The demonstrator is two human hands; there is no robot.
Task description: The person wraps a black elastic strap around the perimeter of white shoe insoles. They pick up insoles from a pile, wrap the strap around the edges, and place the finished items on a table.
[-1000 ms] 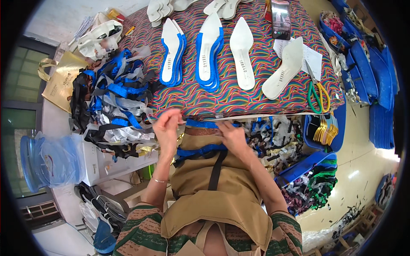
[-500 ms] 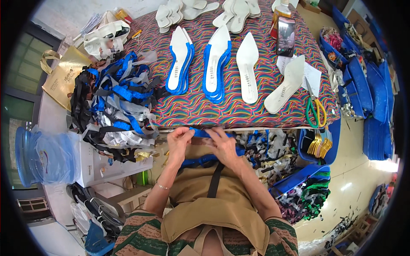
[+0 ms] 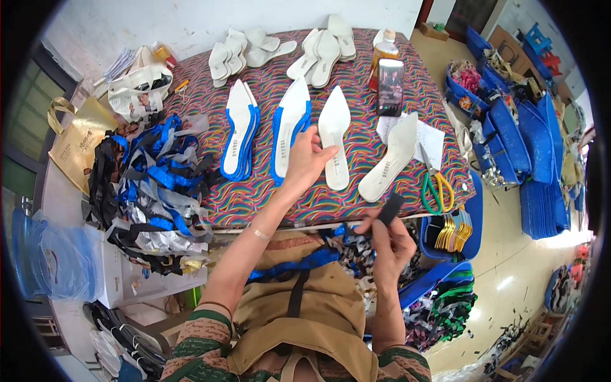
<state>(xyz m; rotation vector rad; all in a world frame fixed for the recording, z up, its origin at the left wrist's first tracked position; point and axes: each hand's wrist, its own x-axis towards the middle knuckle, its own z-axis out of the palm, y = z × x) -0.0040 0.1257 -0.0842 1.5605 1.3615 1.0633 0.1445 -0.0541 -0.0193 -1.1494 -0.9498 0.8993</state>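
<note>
My left hand [image 3: 308,158] reaches over the table to a plain white shoe insole [image 3: 335,169], its thumb on the insole's left edge and its fingers curled beside it. Just left of that hand lies a stack of white insoles edged in blue [image 3: 280,143]; a similar blue-edged stack [image 3: 238,137] is farther left. Over the table's front edge, my right hand [image 3: 393,245] pinches a short, wide black strip [image 3: 390,209] between thumb and fingers. Another white insole [image 3: 391,159] lies slanted beyond it. A blue strip [image 3: 299,262] crosses my brown apron.
Green-and-yellow-handled scissors [image 3: 438,188] lie at the table's right, near a phone [image 3: 390,89] leaning on a bottle [image 3: 385,46]. Tangled blue, black and silver strips [image 3: 153,184] heap at the left. Blue bins [image 3: 468,219] stand below the table's right side.
Both hands were together at the table edge on a blue strip. The left has moved forward to the white insole; the right has moved right with a black strip. The view has shifted.
</note>
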